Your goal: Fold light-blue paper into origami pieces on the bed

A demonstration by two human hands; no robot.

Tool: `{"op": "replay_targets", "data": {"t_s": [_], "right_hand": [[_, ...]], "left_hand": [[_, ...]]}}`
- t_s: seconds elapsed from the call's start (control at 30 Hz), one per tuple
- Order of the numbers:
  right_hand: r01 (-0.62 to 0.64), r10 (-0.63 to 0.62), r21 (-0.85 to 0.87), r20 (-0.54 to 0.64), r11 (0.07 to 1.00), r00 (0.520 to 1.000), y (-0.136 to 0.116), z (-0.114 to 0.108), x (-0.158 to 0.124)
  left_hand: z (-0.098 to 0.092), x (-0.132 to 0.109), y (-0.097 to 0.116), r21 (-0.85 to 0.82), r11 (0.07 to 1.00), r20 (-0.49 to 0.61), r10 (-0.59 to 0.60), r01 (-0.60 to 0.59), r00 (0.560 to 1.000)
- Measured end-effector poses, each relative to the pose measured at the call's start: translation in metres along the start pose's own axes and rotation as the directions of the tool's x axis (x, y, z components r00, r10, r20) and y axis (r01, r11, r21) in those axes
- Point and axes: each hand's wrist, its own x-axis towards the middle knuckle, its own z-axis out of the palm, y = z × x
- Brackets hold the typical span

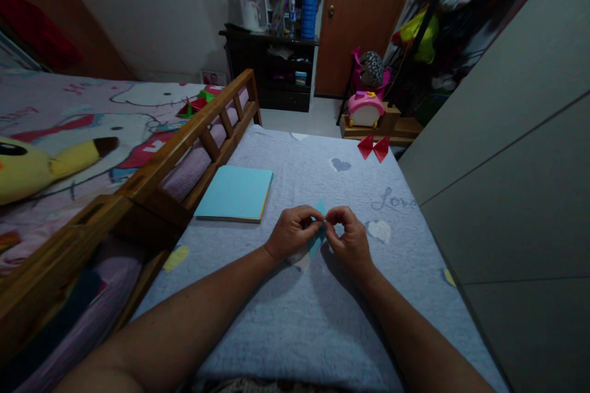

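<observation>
So we've got both hands over the bed cover (286,331), fingertips nearly meeting. Our left hand (295,233) and right hand (349,242) are each in a tight pinch, thumb against finger, on a small blue paper (315,250). It sits right at the clock's center, between our hands, one tip poking out toward 12 and the other toward 6. Our fingers cover its middle and it's pretty dim, so we can't really tell how the folds run there.

Over at 10 o'clock we have a stack of paper (237,192) with a light blue sheet on top, lying flat near the wooden rail (166,164). Past the rail, also around 10, there's a yellow plush toy (27,172). At 1 o'clock, near the far edge of the bed, two red folded papers (365,147) sit side by side.
</observation>
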Motion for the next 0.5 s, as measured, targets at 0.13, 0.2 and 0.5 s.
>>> {"op": "replay_targets", "data": {"t_s": [0.13,0.2,0.5], "right_hand": [[-0.004,0.004,0.011,-0.026,1.0,1.0,-0.0001,0.0016,-0.0006],[-0.001,0.002,0.02,-0.03,1.0,1.0,0.0,0.002,-0.0005],[0.005,-0.005,0.011,-0.024,1.0,1.0,0.0015,0.0022,-0.001]], "left_hand": [[0.0003,-0.0002,0.0011,0.019,1.0,0.004,0.006,-0.006,1.0],[0.0003,-0.0002,0.002,0.029,1.0,0.002,-0.002,0.002,1.0],[-0.0002,-0.0002,0.0017,0.041,0.999,0.011,0.013,-0.014,1.0]]}}
